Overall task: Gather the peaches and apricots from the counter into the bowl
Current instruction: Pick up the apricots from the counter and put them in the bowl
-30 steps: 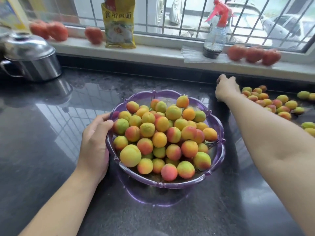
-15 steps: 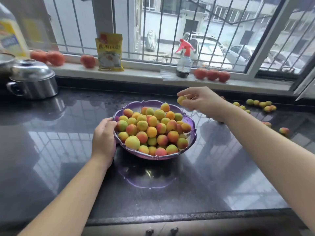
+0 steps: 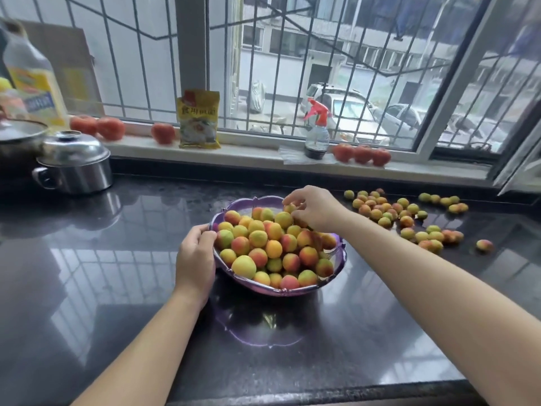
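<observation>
The purple bowl point(image 3: 279, 290) on the dark counter point(image 3: 117, 259) is already heaped with peaches and apricots, so most of the work looks done, but many loose fruits point(image 3: 401, 215) remain on the counter to its right. The right hand point(image 3: 314, 209) hangs over the far side of the pile and pinches 1 small fruit point(image 3: 289, 208) with its fingertips. The left hand point(image 3: 194, 253) grips the bowl's left rim.

The bowl point(image 3: 278, 291) sits between the hands, left hand point(image 3: 195, 256) at its rim, right hand point(image 3: 314, 209) over its far side; loose fruit point(image 3: 404, 218) lies right of the right hand on the counter point(image 3: 117, 288)
</observation>
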